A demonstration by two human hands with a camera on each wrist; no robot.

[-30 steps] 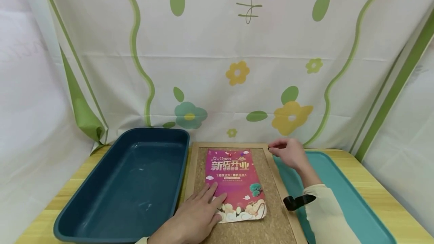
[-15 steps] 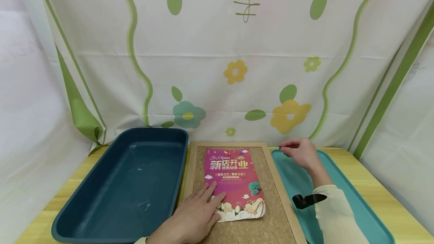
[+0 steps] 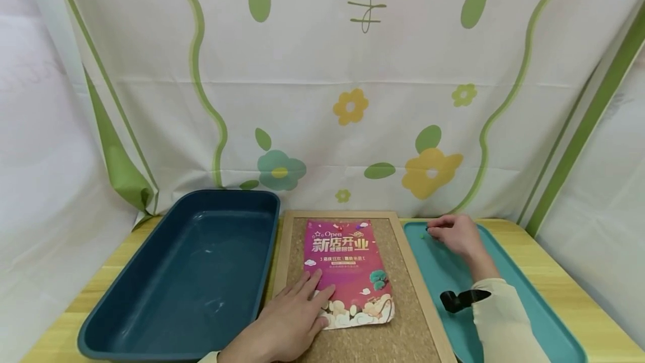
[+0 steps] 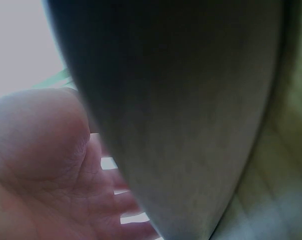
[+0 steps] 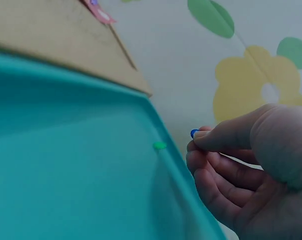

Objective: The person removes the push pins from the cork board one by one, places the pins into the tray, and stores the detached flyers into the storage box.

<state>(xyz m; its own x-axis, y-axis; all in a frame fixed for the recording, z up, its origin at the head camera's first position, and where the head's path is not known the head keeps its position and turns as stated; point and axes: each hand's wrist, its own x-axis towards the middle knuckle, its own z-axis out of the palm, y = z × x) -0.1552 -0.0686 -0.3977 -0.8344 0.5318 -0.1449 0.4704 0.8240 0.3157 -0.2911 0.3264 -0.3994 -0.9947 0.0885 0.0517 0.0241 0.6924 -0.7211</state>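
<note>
A red-purple poster (image 3: 347, 273) lies on a wood-framed corkboard (image 3: 410, 326), its lower edge slightly curled. My left hand (image 3: 289, 315) rests on the poster's lower left with fingers spread; its palm (image 4: 45, 165) shows in the left wrist view, where a dark edge hides most of the scene. Over the far end of the teal tray (image 3: 541, 301), my right hand (image 3: 461, 237) pinches a small blue thumbtack (image 5: 194, 133) between thumb and forefinger. Near the tray's far rim lies a small green thumbtack (image 5: 160, 145), apart from the fingers.
A deep dark-blue tub (image 3: 186, 279) stands left of the corkboard. Behind everything hangs a white flowered curtain (image 3: 302, 94). The wooden tabletop (image 3: 509, 231) shows around the tray and tub. A black strap (image 3: 463, 299) sits at the right wrist.
My right hand has moved right from the corkboard's upper right corner to the teal tray and dipped slightly, still pinching the small tack. The left hand has stayed on the poster.
</note>
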